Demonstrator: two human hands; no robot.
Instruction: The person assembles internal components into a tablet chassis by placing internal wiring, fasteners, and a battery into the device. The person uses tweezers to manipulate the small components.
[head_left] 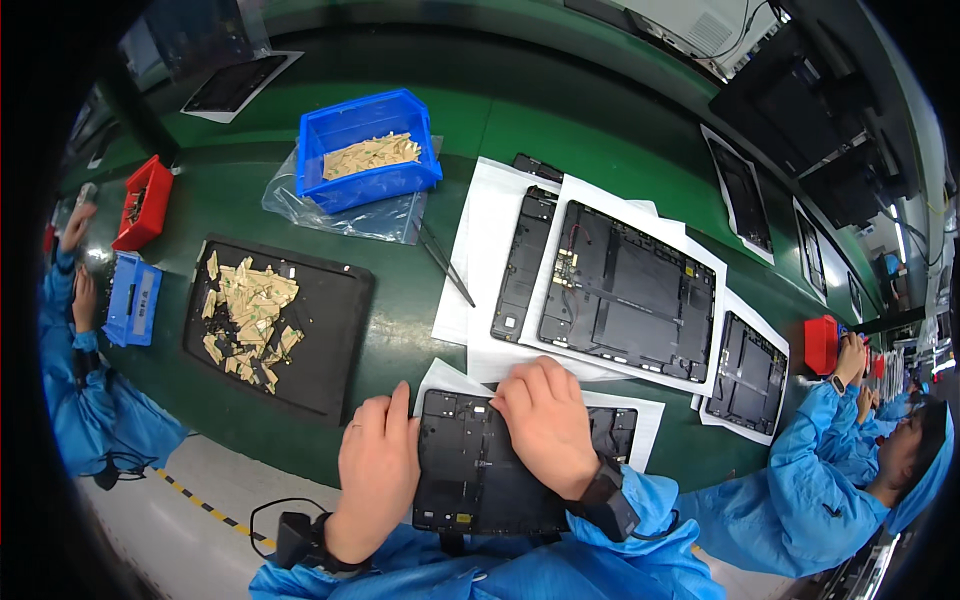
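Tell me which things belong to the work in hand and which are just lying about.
Apparently in use: left hand, right hand, black panel, white paper beneath it.

Perhaps lying about: tweezers, blue bin of tan strips, black tray, left red bin.

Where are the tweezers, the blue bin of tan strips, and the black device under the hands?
Tweezers [447, 264]: head view, mid-length.
Blue bin [375, 188]: head view, near outer wall.
Black device [492, 484]: head view, middle of its upper face.

Worn on a worker's head, the left of 2 side-by-side fisheye cameras looks down and ahead, close above the bare left hand [375, 462] and bare right hand [545, 422], its wide view sweeping across a long, glossy, dark-green workbench [405, 335].
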